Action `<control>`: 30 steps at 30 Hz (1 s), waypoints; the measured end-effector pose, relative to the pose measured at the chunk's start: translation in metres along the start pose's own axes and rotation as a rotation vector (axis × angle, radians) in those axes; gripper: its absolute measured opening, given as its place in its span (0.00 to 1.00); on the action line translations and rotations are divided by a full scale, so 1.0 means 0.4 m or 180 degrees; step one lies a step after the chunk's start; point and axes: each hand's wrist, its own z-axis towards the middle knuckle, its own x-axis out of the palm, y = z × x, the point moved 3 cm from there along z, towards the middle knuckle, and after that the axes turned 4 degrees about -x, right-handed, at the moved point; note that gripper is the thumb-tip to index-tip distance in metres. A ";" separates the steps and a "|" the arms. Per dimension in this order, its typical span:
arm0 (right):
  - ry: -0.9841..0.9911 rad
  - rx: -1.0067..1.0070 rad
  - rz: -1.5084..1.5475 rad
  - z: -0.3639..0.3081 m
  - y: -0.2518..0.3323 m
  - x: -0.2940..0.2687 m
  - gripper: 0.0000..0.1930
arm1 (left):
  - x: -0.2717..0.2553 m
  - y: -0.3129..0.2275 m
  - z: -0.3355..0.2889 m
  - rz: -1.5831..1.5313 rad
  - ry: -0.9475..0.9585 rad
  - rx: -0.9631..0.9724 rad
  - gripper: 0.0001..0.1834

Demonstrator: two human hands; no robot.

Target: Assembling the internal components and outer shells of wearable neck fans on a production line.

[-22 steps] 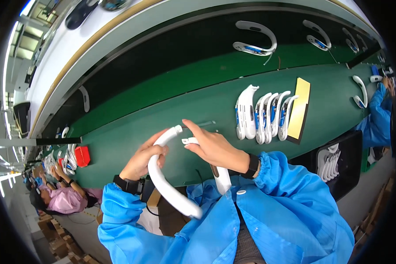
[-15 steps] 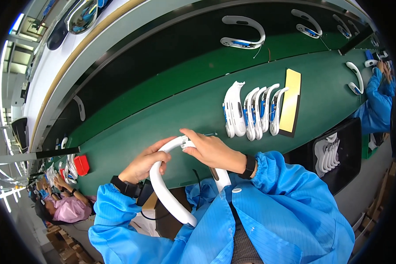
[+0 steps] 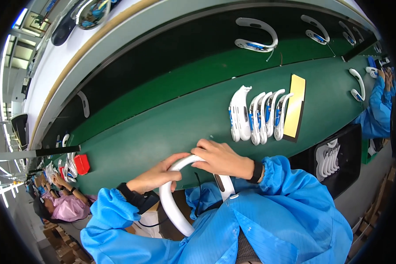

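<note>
A white U-shaped neck fan [image 3: 170,206] is between my hands, its curved top away from me and its two ends near my blue smock. My left hand [image 3: 159,176] wraps its fingers and thumb around the left side of the curve. The fingers of my right hand [image 3: 224,159] are closed on the top of the curve, close to the left hand. Whatever joint lies at the top is covered by the right fingers. The right arm of the fan [image 3: 225,187] shows a dark oval slot below my right wrist.
On the green bench [image 3: 154,132], several white fan shells [image 3: 240,115] with blue inner parts stand beside a yellow-and-black board [image 3: 296,105]. A black bin [image 3: 347,163] holds white parts. A red box [image 3: 81,164] is at left. Half-built fans [image 3: 257,33] lie along the far strip. Co-workers sit at both sides.
The gap between the fan's two sides at the top no longer shows. My right hand has shifted over the curve, and both hands sit slightly lower in the picture. The view has tilted slightly.
</note>
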 end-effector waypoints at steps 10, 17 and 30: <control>0.0137 0.0789 -0.1075 0.282 -0.383 -0.009 0.18 | -0.250 0.125 -0.136 0.0748 -0.2548 0.1851 0.29; -0.1400 0.3058 -0.0841 0.413 -0.634 0.037 0.22 | -0.187 0.449 -0.364 -0.0632 -0.2824 0.1178 0.21; 0.0182 0.2416 0.4083 0.147 -0.150 0.049 0.20 | -0.213 0.237 -0.150 0.0271 -0.1170 0.1837 0.18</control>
